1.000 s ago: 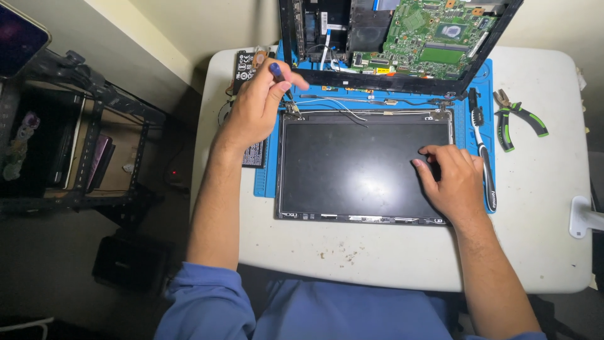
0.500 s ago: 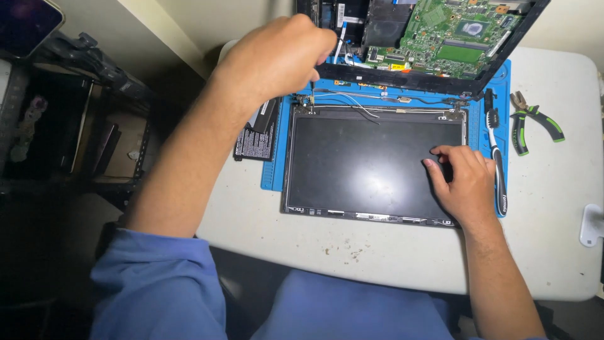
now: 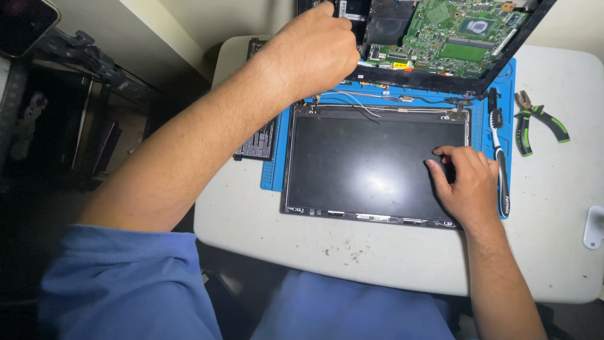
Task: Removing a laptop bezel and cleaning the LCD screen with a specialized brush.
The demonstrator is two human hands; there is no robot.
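At the near edge of the white table [image 3: 390, 264], between the person's blue sleeves, a few dark crumbs lie on the bare top. Just beyond them a laptop screen panel [image 3: 371, 164] lies flat, face up, on a blue work mat [image 3: 277, 170] that shows around its left, right and far sides. The right hand [image 3: 465, 182] rests on the right part of the panel, palm down, fingers loosely curled with the tips touching the dark glass; it pinches nothing. Just to the right of that hand a toothbrush [image 3: 501, 157] with a white and dark handle lies along the mat's right strip, its bristle end pointing away. Farther right, apart from the mat, green-handled pliers [image 3: 535, 123] lie on the table, and a small white object [image 3: 594, 226] sits at the table's right edge.

To the left of the mat a flat black battery pack [image 3: 258, 145] lies partly under the left forearm. Thin wires [image 3: 365, 104] run from the panel's far edge across the mat. Beyond them the open laptop base [image 3: 440, 69] stands tilted, its green circuit board [image 3: 465, 31] exposed. The left hand [image 3: 314, 53] is raised at the base's left end, closed into a loose fist with the fingertips against the base; whether it pinches anything there cannot be told, as the knuckles hide it. Off to the far left a dark rack [image 3: 75, 56] stands in shadow beside the table.
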